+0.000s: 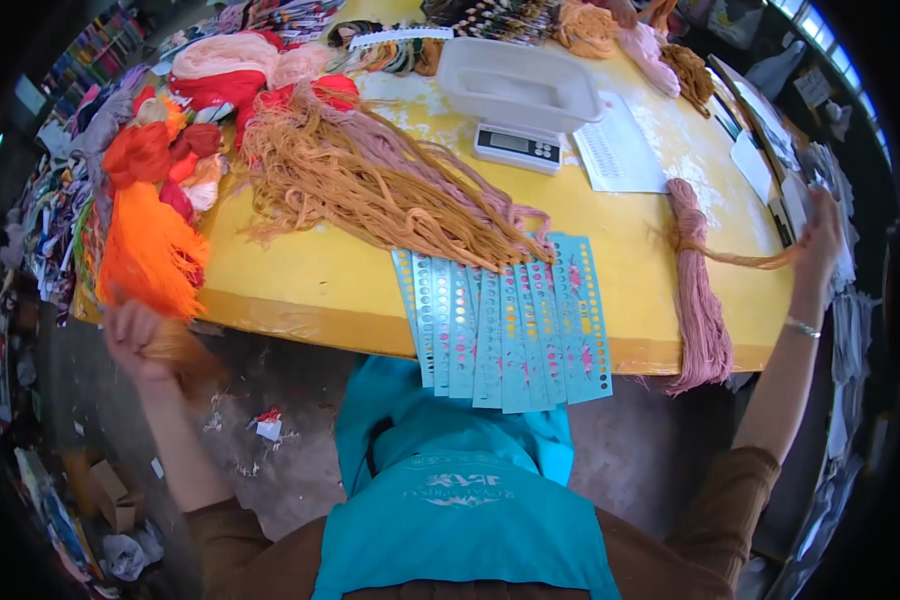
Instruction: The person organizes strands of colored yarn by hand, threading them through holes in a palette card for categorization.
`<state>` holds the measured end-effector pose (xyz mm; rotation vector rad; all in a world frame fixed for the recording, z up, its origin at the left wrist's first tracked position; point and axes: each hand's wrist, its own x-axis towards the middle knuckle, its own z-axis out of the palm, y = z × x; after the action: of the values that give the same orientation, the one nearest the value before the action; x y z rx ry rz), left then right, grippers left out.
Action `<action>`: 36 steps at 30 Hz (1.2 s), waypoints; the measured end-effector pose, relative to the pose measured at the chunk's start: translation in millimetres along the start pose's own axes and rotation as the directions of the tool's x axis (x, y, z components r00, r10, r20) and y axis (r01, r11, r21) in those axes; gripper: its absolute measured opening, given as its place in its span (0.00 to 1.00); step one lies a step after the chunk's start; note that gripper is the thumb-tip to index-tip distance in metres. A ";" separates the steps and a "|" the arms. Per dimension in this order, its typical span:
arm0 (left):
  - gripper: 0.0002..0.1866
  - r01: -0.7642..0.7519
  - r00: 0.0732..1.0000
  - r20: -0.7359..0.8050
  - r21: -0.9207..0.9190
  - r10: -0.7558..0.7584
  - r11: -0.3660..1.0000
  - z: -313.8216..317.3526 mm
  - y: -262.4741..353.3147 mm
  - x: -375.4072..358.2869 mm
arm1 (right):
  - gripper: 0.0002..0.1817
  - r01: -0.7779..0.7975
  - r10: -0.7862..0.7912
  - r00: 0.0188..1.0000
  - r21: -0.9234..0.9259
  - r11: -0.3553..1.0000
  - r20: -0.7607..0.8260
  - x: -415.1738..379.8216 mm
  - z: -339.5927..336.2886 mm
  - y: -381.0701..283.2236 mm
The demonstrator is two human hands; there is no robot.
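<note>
My left hand (138, 340), at the far left beyond the table's front edge, is closed on a blurred tan thread bundle (185, 360), just below an orange thread bundle (150, 250). Far to the right, my right hand (820, 232) holds the end of a tan strand (745, 258) that stretches left to a mauve skein (700, 280). That skein lies over the front edge of the table. Several blue punched cards (487, 335) are fanned out at the front edge, with long tan and mauve threads (400, 190) reaching their upper ends.
The yellow table (300, 290) also bears a digital scale (515, 147) with a clear plastic tray (518, 85), a printed sheet (618, 145) and red and pink skeins (225, 65) at the back left. Another person's hand (622, 12) shows at the back, near peach threads.
</note>
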<state>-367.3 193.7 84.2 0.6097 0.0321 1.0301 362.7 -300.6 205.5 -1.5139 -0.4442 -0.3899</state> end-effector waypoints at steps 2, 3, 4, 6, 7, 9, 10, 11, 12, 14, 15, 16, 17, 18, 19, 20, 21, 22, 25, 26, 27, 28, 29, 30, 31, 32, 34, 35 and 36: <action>0.26 0.189 0.975 0.143 -0.126 -0.171 0.974 30.5 -72.2 14.3 | 0.13 0.059 -0.046 0.959 -0.039 0.997 0.279 -53.2 43.8 -1.3; 0.28 0.277 0.952 0.186 -0.170 -0.245 0.946 50.9 -106.1 19.6 | 0.14 0.010 0.010 0.911 -0.047 0.999 0.412 -83.1 61.5 4.3; 0.30 0.364 0.920 0.231 -0.208 -0.316 0.908 69.9 -137.7 22.6 | 0.14 -0.050 0.105 0.814 -0.112 0.992 0.571 -124.1 83.4 -15.1; 0.31 0.454 0.880 0.240 -0.175 -0.410 0.874 89.1 -193.5 23.0 | 0.10 -0.193 0.218 0.584 -0.127 0.973 0.782 -176.3 109.0 -11.1; 0.31 0.519 0.851 0.187 -0.146 -0.492 0.842 98.5 -218.6 20.5 | 0.12 -0.249 0.279 0.450 -0.182 0.951 0.848 -197.3 120.3 -22.0; 0.29 0.656 0.750 0.116 -0.011 -0.651 0.755 124.1 -263.0 16.6 | 0.16 -0.355 0.280 0.248 -0.182 0.917 0.927 -228.3 133.9 -14.9; 0.28 0.720 0.681 0.091 0.098 -0.726 0.687 137.6 -283.8 16.2 | 0.18 -0.377 0.261 0.203 -0.171 0.910 0.944 -242.0 139.2 -12.0; 0.27 0.748 0.626 0.049 0.242 -0.778 0.618 151.9 -303.2 15.4 | 0.19 -0.400 0.240 0.158 -0.160 0.902 0.958 -252.3 143.6 -11.2; 0.26 0.760 0.573 -0.004 0.376 -0.820 0.530 163.8 -319.5 14.4 | 0.21 -0.433 0.265 0.108 -0.195 0.880 0.958 -257.0 146.8 -14.8; 0.24 0.708 0.516 0.050 0.536 -0.855 0.459 166.1 -347.7 13.2 | 0.25 -0.541 0.247 0.058 -0.177 0.823 0.967 -267.7 150.1 -13.6; 0.17 0.708 0.515 0.063 0.531 -0.855 0.466 169.1 -356.7 11.6 | 0.25 -0.544 0.250 0.063 -0.177 0.820 0.966 -269.9 151.2 -15.5; 0.17 0.711 0.509 0.063 0.531 -0.859 0.460 167.2 -362.1 12.5 | 0.25 -0.584 0.237 0.049 -0.165 0.795 0.970 -271.2 151.5 -18.4; 0.13 0.734 0.518 0.035 0.495 -0.855 0.465 164.5 -367.9 14.5 | 0.25 -0.624 0.223 0.036 -0.152 0.766 0.974 -271.2 150.3 -18.9; 0.09 0.754 0.526 0.006 0.458 -0.850 0.470 163.4 -372.2 16.5 | 0.27 -0.634 0.268 0.001 -0.207 0.745 0.963 -270.7 149.2 -9.9; 0.08 0.757 0.523 0.004 0.458 -0.852 0.466 163.6 -373.0 18.5 | 0.27 -0.638 0.271 0.004 -0.206 0.742 0.963 -272.8 148.8 -4.4; 0.08 0.760 0.517 0.003 0.460 -0.856 0.460 162.3 -374.4 18.5 | 0.26 -0.663 0.288 0.098 -0.153 0.733 0.953 -275.8 148.8 -0.4; 0.08 0.779 0.503 -0.025 0.447 -0.864 0.441 160.0 -375.8 17.5 | 0.26 -0.681 0.305 0.187 -0.100 0.726 0.934 -278.7 148.7 2.9; 0.09 0.796 0.491 -0.052 0.433 -0.870 0.423 157.9 -377.3 16.8 | 0.26 -0.682 0.305 0.187 -0.100 0.724 0.934 -281.3 148.3 5.6; 0.08 0.801 0.506 -0.120 0.432 -0.854 0.414 153.6 -385.3 16.3 | 0.19 -0.318 0.234 0.330 -0.126 0.940 0.914 -291.2 150.5 13.6; 0.08 0.802 0.506 -0.122 0.431 -0.854 0.413 151.7 -387.9 15.8 | 0.15 -0.239 0.227 0.442 -0.130 0.962 0.868 -295.1 151.7 16.4; 0.08 0.820 0.501 -0.151 0.399 -0.852 0.411 149.5 -390.5 15.2 | 0.11 -0.158 0.207 0.547 -0.143 0.977 0.811 -298.5 153.1 20.3; 0.07 0.835 0.495 -0.179 0.367 -0.850 0.409 147.5 -393.1 14.6 | 0.11 -0.160 0.209 0.546 -0.144 0.977 0.811 -302.1 155.3 27.8; 0.07 0.836 0.495 -0.181 0.367 -0.850 0.409 145.1 -395.7 14.1 | 0.08 -0.144 0.157 0.622 -0.085 0.986 0.767 -305.9 158.6 37.2; 0.08 0.826 0.509 -0.219 0.397 -0.832 0.401 143.9 -397.4 13.5 | 0.06 -0.124 0.106 0.692 -0.027 0.992 0.714 -307.9 161.6 42.6; 0.09 0.815 0.524 -0.255 0.426 -0.813 0.392 143.5 -398.1 13.0 | 0.06 -0.127 0.108 0.690 -0.027 0.992 0.715 -305.7 163.6 47.1; 0.09 0.817 0.522 -0.256 0.425 -0.813 0.390 144.0 -397.7 12.5 | 0.06 -0.173 0.225 0.661 -0.147 0.974 0.716 -300.1 165.6 51.1; 0.16 0.848 0.518 -0.452 0.380 -0.726 0.368 156.1 -392.6 14.0 | 0.06 -0.214 0.342 0.626 -0.267 0.940 0.701 -296.4 168.2 59.9; 0.22 0.867 0.491 -0.488 0.350 -0.721 0.354 158.4 -391.4 15.3 | 0.07 -0.233 0.359 0.614 -0.273 0.933 0.703 -298.0 170.4 66.4; 0.22 0.867 0.492 -0.493 0.350 -0.718 0.354 159.4 -390.8 14.0 | 0.07 -0.253 0.375 0.599 -0.277 0.927 0.708 -299.5 173.2 69.5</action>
<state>-1.9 -10.9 29.8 0.8622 0.8504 0.0503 133.9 -134.6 -5.5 -1.8293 -0.7889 0.5526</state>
